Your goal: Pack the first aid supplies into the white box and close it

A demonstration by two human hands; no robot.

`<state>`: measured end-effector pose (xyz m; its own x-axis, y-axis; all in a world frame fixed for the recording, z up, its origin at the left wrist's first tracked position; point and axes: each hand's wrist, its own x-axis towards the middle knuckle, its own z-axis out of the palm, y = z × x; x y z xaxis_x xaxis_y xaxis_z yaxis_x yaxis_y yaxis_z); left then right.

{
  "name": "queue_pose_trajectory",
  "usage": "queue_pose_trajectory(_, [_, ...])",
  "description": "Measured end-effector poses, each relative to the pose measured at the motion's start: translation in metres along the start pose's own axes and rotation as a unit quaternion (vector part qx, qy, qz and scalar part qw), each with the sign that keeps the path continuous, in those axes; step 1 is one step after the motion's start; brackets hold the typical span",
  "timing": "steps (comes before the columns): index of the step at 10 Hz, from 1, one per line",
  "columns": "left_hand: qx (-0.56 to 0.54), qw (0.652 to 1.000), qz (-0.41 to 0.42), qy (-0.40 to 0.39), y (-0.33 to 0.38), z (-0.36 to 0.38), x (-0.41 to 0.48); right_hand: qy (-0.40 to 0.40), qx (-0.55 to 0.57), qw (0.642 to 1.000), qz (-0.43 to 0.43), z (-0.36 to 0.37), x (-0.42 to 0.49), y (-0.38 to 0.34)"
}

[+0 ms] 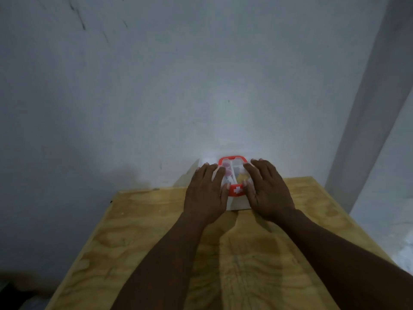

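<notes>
Wall (111, 97), grey-blue and dim, is seen filling the left and upper field. A plywood table (145, 231) is set against it; grain is plainly visible.

Left hand (206, 191) is laid palm-down on the left part of the white box (238, 204), fingers spread flat and extended, nothing pinched. The thumb is turned inward toward the red clasp (237, 190), which is marked with a white cross.

The box is placed at the far edge of the table, close to the wall, between the two hands. Its clear lid (233, 170) is lowered over it, framed by a red handle (232, 158). Small items are glimpsed through the lid; they are too blurred to be identified. Whether the clasp is latched cannot be told.

Right hand (268, 189) is laid flat on the right part of the lid, fingers spread, thumb beside the clasp. Both forearms are extended over the table.
</notes>
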<state>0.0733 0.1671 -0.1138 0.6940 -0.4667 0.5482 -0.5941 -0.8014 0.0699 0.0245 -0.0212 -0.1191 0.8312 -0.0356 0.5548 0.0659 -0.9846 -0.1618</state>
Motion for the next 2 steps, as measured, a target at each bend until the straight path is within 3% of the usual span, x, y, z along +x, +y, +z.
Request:
queue_pose_trajectory(1, [-0.02,0.993,-0.001,-0.119,0.006,-0.051,0.016,-0.132,-0.048,0.99,0.018,-0.038,0.017,-0.007])
queue_pose_trajectory(2, [0.026,0.961,-0.039,-0.273,0.012,-0.093,0.047,-0.292,-0.077,0.953,0.031,-0.087,0.053,-0.022])
